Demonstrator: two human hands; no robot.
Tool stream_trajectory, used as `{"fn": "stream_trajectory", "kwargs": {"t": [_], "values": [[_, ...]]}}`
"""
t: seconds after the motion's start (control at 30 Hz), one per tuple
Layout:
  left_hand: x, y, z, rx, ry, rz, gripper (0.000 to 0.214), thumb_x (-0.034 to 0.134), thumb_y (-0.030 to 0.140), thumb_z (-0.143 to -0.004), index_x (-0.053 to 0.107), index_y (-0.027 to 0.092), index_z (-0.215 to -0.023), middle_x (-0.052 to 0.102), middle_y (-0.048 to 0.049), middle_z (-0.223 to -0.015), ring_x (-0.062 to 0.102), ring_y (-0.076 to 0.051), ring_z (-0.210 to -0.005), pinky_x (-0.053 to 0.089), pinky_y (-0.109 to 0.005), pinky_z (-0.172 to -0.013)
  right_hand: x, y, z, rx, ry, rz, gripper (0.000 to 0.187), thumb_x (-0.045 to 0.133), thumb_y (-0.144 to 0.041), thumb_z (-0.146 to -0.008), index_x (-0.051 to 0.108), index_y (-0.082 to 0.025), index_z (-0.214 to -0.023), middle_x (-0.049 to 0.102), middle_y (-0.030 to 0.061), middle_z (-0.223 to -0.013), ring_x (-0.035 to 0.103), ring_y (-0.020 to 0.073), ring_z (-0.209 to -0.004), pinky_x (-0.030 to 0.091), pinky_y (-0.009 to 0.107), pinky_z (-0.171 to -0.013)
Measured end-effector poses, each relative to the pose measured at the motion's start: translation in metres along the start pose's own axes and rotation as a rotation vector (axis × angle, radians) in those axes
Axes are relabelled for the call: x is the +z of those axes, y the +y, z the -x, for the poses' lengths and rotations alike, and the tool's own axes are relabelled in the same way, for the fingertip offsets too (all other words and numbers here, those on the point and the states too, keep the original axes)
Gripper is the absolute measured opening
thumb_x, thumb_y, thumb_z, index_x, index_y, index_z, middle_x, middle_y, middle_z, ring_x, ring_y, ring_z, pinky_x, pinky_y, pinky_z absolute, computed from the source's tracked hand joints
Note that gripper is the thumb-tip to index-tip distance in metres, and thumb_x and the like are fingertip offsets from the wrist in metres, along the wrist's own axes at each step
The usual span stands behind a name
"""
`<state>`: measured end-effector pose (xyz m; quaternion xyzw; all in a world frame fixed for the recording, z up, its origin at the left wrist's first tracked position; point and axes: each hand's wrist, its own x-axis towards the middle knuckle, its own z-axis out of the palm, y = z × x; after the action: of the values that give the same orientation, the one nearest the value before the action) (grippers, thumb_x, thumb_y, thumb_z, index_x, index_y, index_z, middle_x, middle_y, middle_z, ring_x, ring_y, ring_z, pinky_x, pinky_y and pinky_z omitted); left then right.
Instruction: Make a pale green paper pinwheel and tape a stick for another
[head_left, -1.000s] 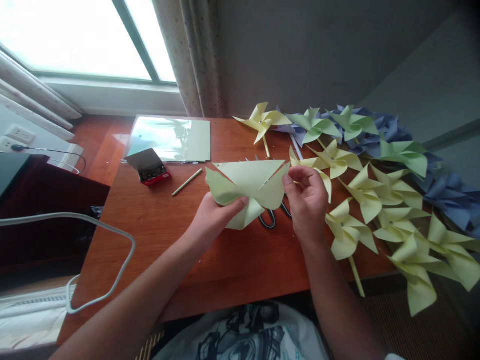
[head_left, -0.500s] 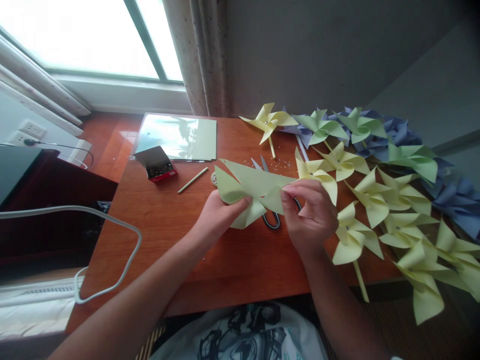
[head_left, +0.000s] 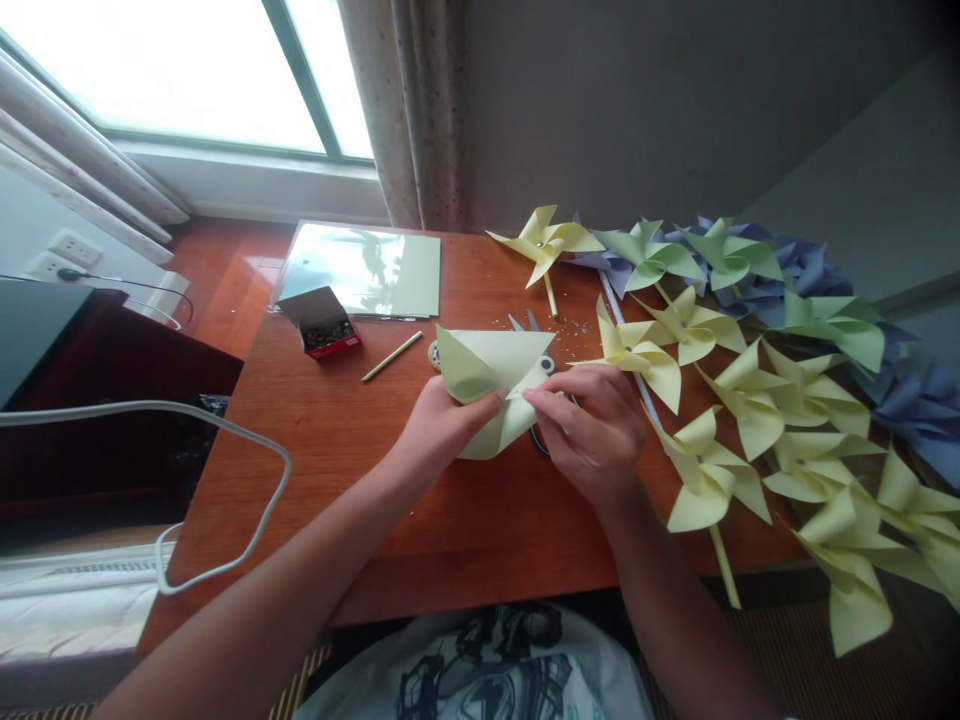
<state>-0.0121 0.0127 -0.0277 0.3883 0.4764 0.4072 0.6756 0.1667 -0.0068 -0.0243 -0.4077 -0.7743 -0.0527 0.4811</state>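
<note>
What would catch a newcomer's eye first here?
Probably the crowd of yellow, green and blue paper pinwheels along the right side of the table. Next comes the partly folded pale green paper the left hand and right hand hold mid-picture. The bright window glares at upper left.

Beyond the far edge of the bench (head_left: 420, 560), a bright window (head_left: 180, 70) stands between a pale hanging curtain (head_left: 75, 150) and a darker curtain (head_left: 420, 110), with a dim grey wall (head_left: 615, 120) stretching away to the right. Off the left edge are a white wall socket (head_left: 75, 248) with a black plug (head_left: 69, 274) in it and a dark red cabinet (head_left: 97, 380), while a thick white cord (head_left: 262, 520) bends across the near left corner. Past that corner lies a white slotted object (head_left: 105, 566), too unclear to name, and a brown slatted surface (head_left: 810, 650) shows below the near edge, toward the right.
</note>
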Motion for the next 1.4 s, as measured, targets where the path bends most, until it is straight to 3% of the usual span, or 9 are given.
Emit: {"fn": "stream_trajectory", "kwargs": {"t": [0.33,0.67,1.1,1.4], "values": [[-0.0022,0.0010,-0.0004,0.014,-0.064,0.157,0.047,0.087,0.027,-0.070,0.077,0.015,-0.114,0.080,-0.0100,-0.109,0.072,-0.030,-0.104,0.054,-0.035,-0.093,0.0044,0.0068,0.0015,0.021,-0.127,-0.006,0.029,0.070,-0.004,-0.084,0.076,-0.028,-0.100,0.073,0.0057,-0.094,0.060,0.0248,-0.096,0.058,0.044,-0.088],[-0.0018,0.0028,-0.0002,0.010,-0.067,0.180,0.049,0.088,0.026,-0.070,0.077,0.013,-0.115,0.080,-0.0109,-0.110,0.072,-0.031,-0.105,0.053,-0.037,-0.095,0.0025,0.0066,0.0010,-0.006,-0.147,-0.015,0.027,0.072,-0.002,-0.081,0.077,-0.024,-0.096,0.072,0.0077,-0.094,0.059,0.0257,-0.096,0.058,0.044,-0.088],[-0.0032,0.0035,-0.0005,-0.020,-0.109,0.102,0.049,0.086,0.029,-0.072,0.076,0.015,-0.118,0.079,-0.0112,-0.112,0.071,-0.031,-0.106,0.054,-0.034,-0.089,0.0031,0.0076,0.0019,0.020,-0.174,0.026,0.027,0.069,-0.002,-0.082,0.076,-0.022,-0.097,0.071,0.0083,-0.096,0.058,0.0265,-0.099,0.057,0.045,-0.091],[-0.0004,0.0018,-0.0003,0.061,-0.038,-0.044,0.034,0.084,0.029,-0.071,0.078,0.013,-0.101,0.080,-0.0089,-0.101,0.071,-0.029,-0.097,0.054,-0.033,-0.086,0.0014,0.0048,0.0010,0.096,-0.194,-0.071,0.021,0.068,-0.010,-0.082,0.074,-0.023,-0.097,0.070,0.0081,-0.097,0.059,0.0268,-0.095,0.056,0.046,-0.087]]}}
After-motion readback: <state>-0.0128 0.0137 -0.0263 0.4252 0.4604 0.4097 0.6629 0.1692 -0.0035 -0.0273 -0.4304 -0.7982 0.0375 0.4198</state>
